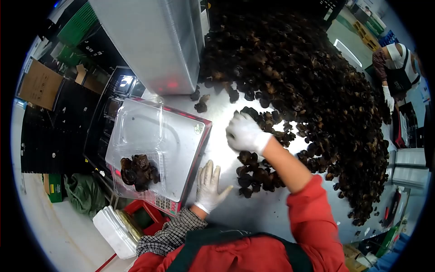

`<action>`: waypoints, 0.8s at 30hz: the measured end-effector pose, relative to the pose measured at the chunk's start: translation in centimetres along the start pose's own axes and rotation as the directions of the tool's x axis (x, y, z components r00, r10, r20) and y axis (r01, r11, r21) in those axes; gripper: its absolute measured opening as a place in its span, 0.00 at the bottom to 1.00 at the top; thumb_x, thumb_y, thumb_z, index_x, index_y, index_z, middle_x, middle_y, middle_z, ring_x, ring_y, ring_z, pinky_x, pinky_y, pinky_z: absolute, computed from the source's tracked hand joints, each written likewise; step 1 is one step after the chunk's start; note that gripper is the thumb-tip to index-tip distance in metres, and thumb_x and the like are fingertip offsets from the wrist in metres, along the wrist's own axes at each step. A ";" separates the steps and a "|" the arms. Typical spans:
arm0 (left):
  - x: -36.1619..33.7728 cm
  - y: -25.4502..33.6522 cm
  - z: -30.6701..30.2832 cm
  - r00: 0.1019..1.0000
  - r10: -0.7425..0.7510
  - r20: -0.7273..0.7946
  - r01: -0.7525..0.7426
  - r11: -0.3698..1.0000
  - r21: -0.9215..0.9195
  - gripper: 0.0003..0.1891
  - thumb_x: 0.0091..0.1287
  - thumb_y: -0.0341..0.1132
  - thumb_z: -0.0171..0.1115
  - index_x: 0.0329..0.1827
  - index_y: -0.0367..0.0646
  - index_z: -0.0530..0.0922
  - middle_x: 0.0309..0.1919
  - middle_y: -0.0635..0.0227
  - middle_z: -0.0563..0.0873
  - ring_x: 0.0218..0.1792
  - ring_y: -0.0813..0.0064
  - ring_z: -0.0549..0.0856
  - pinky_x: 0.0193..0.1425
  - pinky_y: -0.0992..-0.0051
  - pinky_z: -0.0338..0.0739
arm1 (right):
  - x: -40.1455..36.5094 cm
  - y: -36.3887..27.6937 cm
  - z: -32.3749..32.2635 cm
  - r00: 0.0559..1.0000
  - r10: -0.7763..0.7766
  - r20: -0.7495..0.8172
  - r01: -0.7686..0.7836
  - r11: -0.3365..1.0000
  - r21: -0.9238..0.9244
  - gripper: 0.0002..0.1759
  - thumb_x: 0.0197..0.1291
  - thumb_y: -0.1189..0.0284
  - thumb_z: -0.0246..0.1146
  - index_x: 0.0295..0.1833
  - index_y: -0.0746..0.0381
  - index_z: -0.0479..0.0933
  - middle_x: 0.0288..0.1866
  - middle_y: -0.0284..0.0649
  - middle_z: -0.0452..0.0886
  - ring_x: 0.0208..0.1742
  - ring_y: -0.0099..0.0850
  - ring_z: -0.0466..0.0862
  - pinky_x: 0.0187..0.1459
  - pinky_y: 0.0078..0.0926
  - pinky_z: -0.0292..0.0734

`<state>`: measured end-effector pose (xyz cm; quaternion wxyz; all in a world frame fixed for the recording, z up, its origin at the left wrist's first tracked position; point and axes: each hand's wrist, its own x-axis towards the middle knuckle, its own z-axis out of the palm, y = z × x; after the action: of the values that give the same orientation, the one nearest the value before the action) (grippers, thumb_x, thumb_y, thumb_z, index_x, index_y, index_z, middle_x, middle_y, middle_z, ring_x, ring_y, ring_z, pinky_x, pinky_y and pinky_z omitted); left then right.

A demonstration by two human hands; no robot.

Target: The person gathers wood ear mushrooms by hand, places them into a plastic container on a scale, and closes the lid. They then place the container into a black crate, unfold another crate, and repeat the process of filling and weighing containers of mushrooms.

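Note:
My left hand (209, 188), in a white glove, lies flat with fingers spread on the metal table (226, 215), beside the scale. My right hand (247, 133), also gloved, is curled closed over the table at the near edge of the wood ear mushrooms (308, 68); whatever its fingers hold is hidden. A small cluster of mushroom pieces (253, 177) lies just below that hand. On the scale (181, 131) rests a clear plastic clamshell box (138, 147) with its lid raised, and dark mushrooms (139, 172) fill part of its lower half.
A tall stack wrapped in film (152, 45) stands behind the scale. Clear boxes sit in a black crate (111, 106) at the left. White foam trays (113, 231) and a red stool (145, 215) are below. Across the heap, a co-worker (398, 68) in white gloves leans in.

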<state>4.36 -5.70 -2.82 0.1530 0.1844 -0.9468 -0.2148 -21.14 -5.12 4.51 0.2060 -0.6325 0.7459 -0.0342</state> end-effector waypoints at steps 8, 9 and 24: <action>-0.1 0.0 -0.1 0.998 -0.048 0.039 0.050 0.997 -0.055 0.44 0.55 0.50 0.71 0.69 0.34 0.63 0.70 0.39 0.61 0.69 0.43 0.63 0.73 0.46 0.52 | 7.4 1.0 -2.8 0.963 0.019 -0.267 0.043 0.973 0.226 0.20 0.56 0.63 0.63 0.54 0.54 0.79 0.58 0.44 0.76 0.58 0.42 0.77 0.59 0.37 0.73; 0.0 0.0 -0.1 0.998 -0.052 0.036 0.054 0.997 -0.058 0.43 0.55 0.50 0.71 0.69 0.35 0.63 0.70 0.40 0.61 0.69 0.43 0.64 0.73 0.46 0.52 | 9.6 1.1 -1.5 0.960 -0.015 -0.279 0.065 0.983 0.173 0.22 0.56 0.63 0.64 0.56 0.54 0.78 0.60 0.45 0.74 0.60 0.42 0.77 0.59 0.38 0.73; -0.4 -0.8 1.1 0.999 0.044 -0.032 -0.045 0.998 -0.048 0.39 0.55 0.45 0.72 0.67 0.36 0.65 0.70 0.40 0.61 0.69 0.44 0.62 0.73 0.46 0.52 | -11.8 2.0 -2.9 0.878 0.442 -0.184 -0.163 0.638 0.753 0.14 0.60 0.64 0.62 0.40 0.66 0.79 0.31 0.41 0.80 0.35 0.28 0.79 0.39 0.25 0.73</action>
<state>4.58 -5.84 -4.23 0.1769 0.1629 -0.9427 -0.2314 -22.69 5.95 9.59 0.3018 -0.3476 0.7929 -0.3992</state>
